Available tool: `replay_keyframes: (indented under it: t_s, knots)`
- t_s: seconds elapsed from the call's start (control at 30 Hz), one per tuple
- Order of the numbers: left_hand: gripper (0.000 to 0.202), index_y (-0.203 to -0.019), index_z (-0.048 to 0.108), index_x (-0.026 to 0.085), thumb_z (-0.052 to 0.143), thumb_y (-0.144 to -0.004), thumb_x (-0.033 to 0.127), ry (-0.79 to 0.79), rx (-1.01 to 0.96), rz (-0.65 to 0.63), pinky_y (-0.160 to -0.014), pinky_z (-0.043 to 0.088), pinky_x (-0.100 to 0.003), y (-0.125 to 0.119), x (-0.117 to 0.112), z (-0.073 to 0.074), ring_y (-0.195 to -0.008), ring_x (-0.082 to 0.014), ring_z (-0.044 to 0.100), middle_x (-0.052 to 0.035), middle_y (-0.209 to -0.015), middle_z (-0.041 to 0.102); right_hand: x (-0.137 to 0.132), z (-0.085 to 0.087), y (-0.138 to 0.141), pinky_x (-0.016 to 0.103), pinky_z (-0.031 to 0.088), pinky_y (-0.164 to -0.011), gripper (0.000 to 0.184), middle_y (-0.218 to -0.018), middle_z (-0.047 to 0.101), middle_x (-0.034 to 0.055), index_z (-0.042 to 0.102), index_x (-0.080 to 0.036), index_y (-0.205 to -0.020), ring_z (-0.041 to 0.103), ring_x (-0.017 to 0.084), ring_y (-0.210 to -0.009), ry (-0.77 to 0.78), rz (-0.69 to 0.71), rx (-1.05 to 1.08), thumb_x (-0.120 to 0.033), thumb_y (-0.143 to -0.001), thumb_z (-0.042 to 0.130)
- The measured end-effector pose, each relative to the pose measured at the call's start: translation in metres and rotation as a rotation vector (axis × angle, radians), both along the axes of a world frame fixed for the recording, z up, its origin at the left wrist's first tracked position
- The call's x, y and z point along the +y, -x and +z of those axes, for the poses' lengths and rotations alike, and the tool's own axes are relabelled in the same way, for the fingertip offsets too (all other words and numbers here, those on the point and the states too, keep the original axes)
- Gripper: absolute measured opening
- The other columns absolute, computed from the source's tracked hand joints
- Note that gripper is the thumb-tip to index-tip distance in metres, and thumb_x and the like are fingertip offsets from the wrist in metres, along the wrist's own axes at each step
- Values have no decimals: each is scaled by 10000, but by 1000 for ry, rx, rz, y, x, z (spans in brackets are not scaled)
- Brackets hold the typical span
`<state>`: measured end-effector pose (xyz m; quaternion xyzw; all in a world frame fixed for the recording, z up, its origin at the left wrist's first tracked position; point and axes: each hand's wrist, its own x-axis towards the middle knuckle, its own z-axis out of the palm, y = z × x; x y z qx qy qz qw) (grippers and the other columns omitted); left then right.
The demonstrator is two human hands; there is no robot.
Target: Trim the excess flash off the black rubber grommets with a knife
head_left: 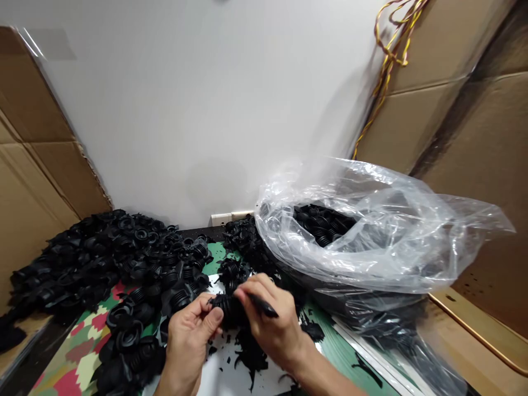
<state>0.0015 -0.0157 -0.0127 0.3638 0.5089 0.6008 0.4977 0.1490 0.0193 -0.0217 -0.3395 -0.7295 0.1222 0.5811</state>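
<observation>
One black ribbed rubber bellows boot (226, 311) lies between the hands, clenched in the grip of the left hand (187, 341) and the right hand (268, 324), above the table (346, 352). The right hand also grasps one slim black tool (264, 305). One clear plastic bag (371, 236) contains further boots (324, 225) (too many to count).

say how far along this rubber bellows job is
Done, it seems: the heap of black rubber bellows on the left, with black scraps lying on the white sheet. In hand: one bellows, held by the left hand, while the right hand works it with a small black tool. Left: more bellows in the clear plastic bag, how many is hidden.
</observation>
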Motion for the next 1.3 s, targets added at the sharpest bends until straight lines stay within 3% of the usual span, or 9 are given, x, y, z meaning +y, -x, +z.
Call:
replay_keyframes:
  t_s: [0.13,0.3,0.47,0.83,0.93,1.0,1.1,1.2,1.3]
  knots:
    - [352,-596,668,118,850,-484,399,55,-146,-18,-439,345,-199,3,-1,7,-472,-80,400,12,-535,525,18,-8,-16,247,460,-507,203,-635,617,45,611,-186,-715,573,147,-522,43,-190,-37,-223,-876,493]
    - [345,-577,621,138,809,-562,427,73,-159,-10,-431,353,-194,5,2,2,-454,-91,442,9,-478,537,14,1,-16,244,443,-489,228,-558,572,2,599,-182,-687,538,135,-495,294,-30,152,-335,-851,565]
    - [341,-564,617,142,824,-522,409,103,-141,22,-424,370,-191,-1,3,1,-457,-92,466,15,-481,541,-2,10,-7,248,470,-486,196,-647,609,2,638,-181,-743,558,122,-489,374,135,427,-347,-837,589]
    - [318,-606,663,137,823,-530,401,88,-117,-4,-470,391,-209,-2,1,-2,-500,-103,491,2,-566,576,-9,9,7,234,488,-462,138,-694,619,13,647,-175,-745,567,109,-466,470,287,413,-298,-803,621]
    - [313,-600,660,137,804,-562,413,59,-59,-19,-484,376,-208,-1,0,-2,-514,-101,461,-4,-574,572,-12,7,8,238,487,-470,114,-711,616,25,638,-180,-770,573,116,-485,377,302,348,-263,-831,589]
    - [304,-589,655,135,797,-582,405,32,-26,-51,-482,355,-203,-2,-3,-1,-524,-95,427,-3,-587,555,-10,5,5,253,497,-513,105,-726,624,45,634,-182,-788,599,142,-556,209,255,216,-211,-849,553]
    - [286,-574,638,132,789,-605,373,13,-51,-204,-489,346,-206,-3,-7,3,-548,-99,402,3,-608,510,2,1,-6,260,481,-521,158,-700,626,68,622,-178,-760,598,163,-588,6,43,3,-146,-857,501]
    - [293,-564,629,126,779,-619,371,40,-92,-271,-487,345,-206,-2,-7,6,-547,-98,391,3,-600,491,16,-3,-17,269,472,-534,183,-665,624,64,612,-172,-730,585,165,-563,36,-128,-28,-178,-864,488]
    - [311,-580,632,128,785,-604,398,88,-109,-191,-475,346,-200,0,-4,5,-548,-97,393,-4,-619,513,21,-2,-21,253,462,-519,168,-613,605,29,611,-172,-728,571,152,-538,201,-67,56,-266,-849,541]
